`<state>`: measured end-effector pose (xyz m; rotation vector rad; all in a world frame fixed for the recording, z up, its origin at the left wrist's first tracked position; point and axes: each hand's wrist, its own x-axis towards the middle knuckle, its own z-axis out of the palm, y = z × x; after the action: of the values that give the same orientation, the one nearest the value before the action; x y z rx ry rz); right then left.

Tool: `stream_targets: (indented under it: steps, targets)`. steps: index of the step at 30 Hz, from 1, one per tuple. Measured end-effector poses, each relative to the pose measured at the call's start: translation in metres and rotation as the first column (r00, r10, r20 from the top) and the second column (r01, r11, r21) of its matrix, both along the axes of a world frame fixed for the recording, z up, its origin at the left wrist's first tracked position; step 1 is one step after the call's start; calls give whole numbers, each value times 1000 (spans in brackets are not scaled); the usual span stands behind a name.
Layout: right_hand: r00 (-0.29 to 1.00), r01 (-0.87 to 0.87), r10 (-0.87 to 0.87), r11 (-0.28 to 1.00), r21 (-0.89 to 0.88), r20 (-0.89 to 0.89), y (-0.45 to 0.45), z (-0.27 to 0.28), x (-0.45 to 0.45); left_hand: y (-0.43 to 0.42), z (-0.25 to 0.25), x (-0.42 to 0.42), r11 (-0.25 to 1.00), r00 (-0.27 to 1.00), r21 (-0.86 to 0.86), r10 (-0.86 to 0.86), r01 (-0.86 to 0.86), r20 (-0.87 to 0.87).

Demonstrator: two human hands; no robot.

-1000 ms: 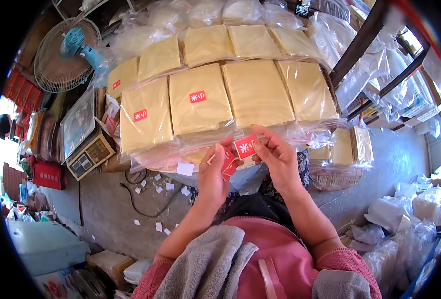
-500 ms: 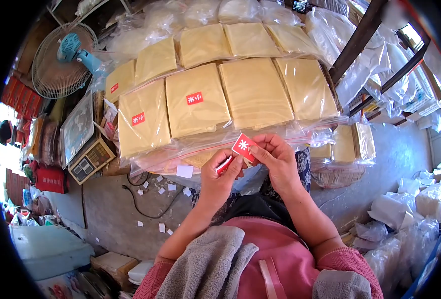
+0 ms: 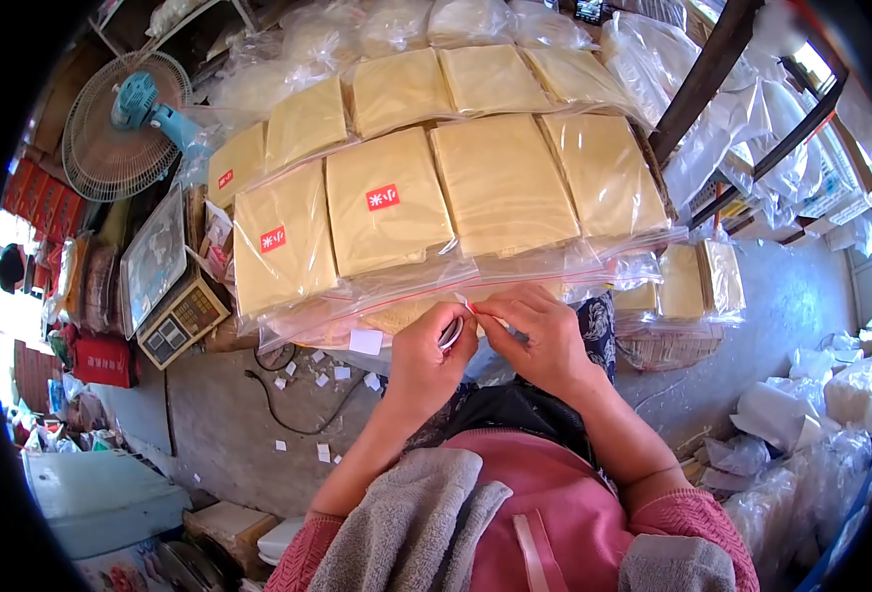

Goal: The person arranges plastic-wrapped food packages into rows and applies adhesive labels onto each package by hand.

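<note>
My left hand (image 3: 430,353) is closed around a few folded red-and-white stickers, whose pale edges (image 3: 450,333) show between the fingers. Beside it, my right hand (image 3: 537,335) pinches one red-and-white sticker (image 3: 470,306), seen nearly edge-on, and the fingertips of both hands meet at it. Just beyond the hands lie clear plastic bags of tan sheets (image 3: 507,187) in rows. Red labels with white characters sit on three of the packs, one of them on the front middle-left pack (image 3: 383,197).
A fan (image 3: 125,125) stands at the upper left above a box (image 3: 184,318). Small white paper pieces and a black cable (image 3: 288,419) lie on the floor. More tan packs (image 3: 683,283) sit at the right, below a dark metal frame (image 3: 707,84).
Both hands have drawn together, and the sticker, which faced the camera before, has turned nearly edge-on between the fingertips. The view has shifted slightly.
</note>
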<state>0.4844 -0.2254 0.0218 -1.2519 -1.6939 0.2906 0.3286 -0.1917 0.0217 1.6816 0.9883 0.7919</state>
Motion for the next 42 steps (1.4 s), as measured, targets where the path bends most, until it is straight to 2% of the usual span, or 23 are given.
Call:
stream_targets:
  steps: [3,6,9,12,15,18,19,22,24,25,26,28,29,31,32,33,34,35,36,38,39,41,42]
  targets:
    - [1000,-8,8,999,-49,-8,-2,-3,1,-2,1,0,995,998,96,-10,16,-61]
    - [968,-47,-9,975,-218,-251,-4,-6,2,-3,3,-1,998,999,48,-46,47,-23]
    - [953,-102,12,954,-283,-303,-6,4,2,-2,2,-1,992,999,119,-48,51,-24]
    - [931,-102,-38,928,-359,-363,-6,-4,3,-3,1,-1,997,999,58,-49,49,6]
    - [768,-197,-137,879,-434,-626,-4,-17,4,-4,5,-3,1000,999,4,-30,30,20]
    - [727,-212,-192,851,-481,-659,11,-15,13,-7,-2,-12,993,985,-96,85,-71,150]
    - [746,-192,-156,881,-433,-647,19,-17,19,-8,-5,-20,986,972,-119,137,-115,193]
    - [919,82,-219,919,-385,-327,55,9,43,-10,-12,-62,961,955,-214,217,-173,201]
    - [976,216,-216,976,8,-23,89,19,58,-14,-31,-99,942,976,-268,218,-204,22]
    - [957,228,-260,949,219,129,102,23,65,-18,-28,-113,943,965,-267,139,-197,-221]
    - [923,168,-260,936,310,283,111,22,72,-21,-26,-127,946,892,-264,54,-190,-448]
    - [771,8,-296,890,456,564,131,12,86,-36,-81,-177,990,608,137,95,23,-788]
    - [684,-51,-252,920,389,685,135,-3,89,-40,-85,-182,990,595,143,104,19,-797]
    - [664,-79,-182,948,309,726,125,-18,85,-41,-81,-182,989,566,149,116,12,-816]
    - [654,-91,-140,961,261,743,117,-23,82,-40,-74,-173,990,752,13,113,-138,-649]
    - [737,-57,-134,964,259,662,107,-16,76,-39,-57,-151,956,884,-163,149,-243,-443]
    - [811,-25,-127,968,251,571,96,1,66,-35,-45,-131,888,950,-356,225,-292,-218]
    - [875,7,-122,971,239,468,84,14,55,-26,-38,-120,909,984,-377,174,-176,-40]
    - [943,17,-34,998,54,331,71,21,43,-20,-31,-104,897,971,-421,205,-135,125]
    - [999,-53,54,950,-306,-7,46,29,18,-11,-15,-66,860,869,-505,307,-78,388]
    - [994,-109,107,947,-302,-24,36,30,8,-7,-8,-47,833,793,-550,375,-61,480]
    - [982,-189,169,932,-311,-90,21,30,-9,2,3,-20,868,747,-483,245,114,618]
    - [979,-175,127,925,-337,-160,17,27,-14,4,6,-11,876,712,-440,181,197,679]
